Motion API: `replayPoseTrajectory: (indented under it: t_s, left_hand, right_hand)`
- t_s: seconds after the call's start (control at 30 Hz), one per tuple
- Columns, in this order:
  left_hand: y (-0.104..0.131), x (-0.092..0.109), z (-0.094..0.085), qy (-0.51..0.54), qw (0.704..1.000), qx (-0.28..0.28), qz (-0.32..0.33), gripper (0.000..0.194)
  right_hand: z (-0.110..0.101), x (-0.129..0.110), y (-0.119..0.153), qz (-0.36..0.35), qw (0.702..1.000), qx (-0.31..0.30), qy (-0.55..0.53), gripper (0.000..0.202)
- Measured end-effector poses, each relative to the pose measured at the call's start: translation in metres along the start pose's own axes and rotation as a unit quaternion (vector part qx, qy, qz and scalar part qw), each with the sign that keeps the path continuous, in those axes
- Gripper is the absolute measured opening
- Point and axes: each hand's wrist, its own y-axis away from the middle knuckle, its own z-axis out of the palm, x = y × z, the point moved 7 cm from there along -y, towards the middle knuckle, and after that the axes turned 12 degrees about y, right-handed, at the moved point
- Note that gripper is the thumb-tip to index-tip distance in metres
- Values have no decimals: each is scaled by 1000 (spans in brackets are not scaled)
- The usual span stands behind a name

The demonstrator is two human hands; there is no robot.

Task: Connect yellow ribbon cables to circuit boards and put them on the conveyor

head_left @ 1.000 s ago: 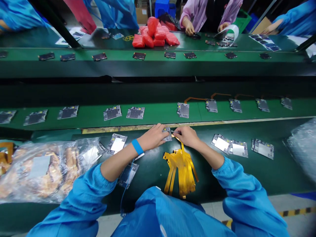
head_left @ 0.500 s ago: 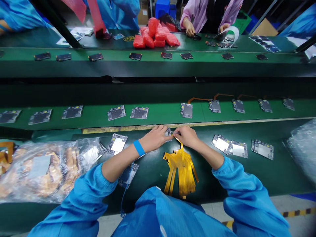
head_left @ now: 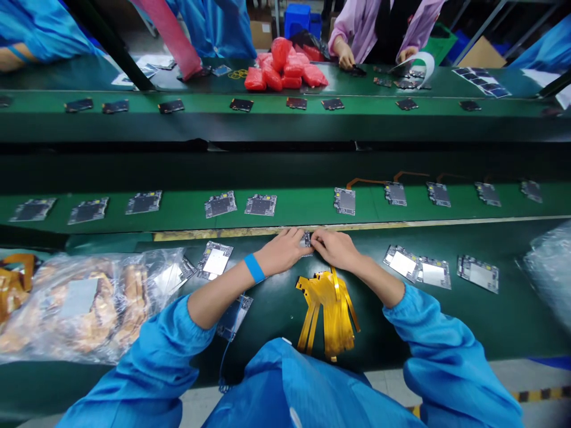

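My left hand (head_left: 284,249) grips a small circuit board (head_left: 306,240) against the green bench, and its fingers hide most of it. At the board's right edge my right hand (head_left: 334,247) is closed, fingers pressed together, on the end of a yellow flex cable (head_left: 333,274). That cable shows below the palm and runs down over a fanned pile of yellow flex cables (head_left: 328,315). The fingertips cover the spot where cable and board meet. A blue wrist strap (head_left: 254,268) circles my left wrist.
Several boards travel on the near conveyor belt (head_left: 294,205); some carry orange cables. Loose boards (head_left: 215,260) lie left, others (head_left: 433,272) right. A plastic bag (head_left: 89,309) of copper-coloured parts fills the left. Across the line, a co-worker's hands (head_left: 346,56) handle parts near red bundles (head_left: 281,65).
Near-belt boards have shifted right, and far-belt boards slightly left. My right fingers now press closer over the board's edge, covering the cable end that showed before. My left hand stays put.
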Motion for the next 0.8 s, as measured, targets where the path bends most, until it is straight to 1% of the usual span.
replayPoseTrajectory:
  t_s: [0.1, 0.27, 0.4, 0.47, 0.57, 0.67, 0.7, 0.73, 0.8]
  left_hand:
    - [0, -1, 1, 4, 1000, 0, 0, 32]
    - [1, 0, 0, 5, 1000, 0, -1, 33]
    - [5, -1, -1, -6, 1000, -5, 3, 40]
    - [7, -2, -2, -3, 1000, -1, 6, 44]
    - [9, -5, -1, -2, 1000, -7, -1, 42]
    - [2, -8, -4, 7, 1000, -7, -16, 46]
    - [-3, -9, -9, 17, 1000, 7, -25, 48]
    - [-10, -12, -17, 30, 998, 34, -40, 51]
    - [-23, -23, -38, 57, 988, 114, -88, 59]
  right_hand:
    - [4, 2, -2, -13, 1000, -17, 7, 23]
    - [3, 5, -4, -26, 999, -21, 34, 23]
    - [4, 6, -3, -20, 999, -16, 34, 23]
    - [3, 13, 0, 5, 1000, 1, 7, 24]
    - [-2, 27, 12, 52, 995, 47, -65, 27]
    - [-11, 37, 28, 60, 983, 101, -140, 29]
    - [-15, 38, 34, 58, 979, 117, -159, 30]
    - [-18, 38, 38, 56, 975, 131, -173, 31]
    - [-24, 36, 46, 52, 968, 156, -189, 32]
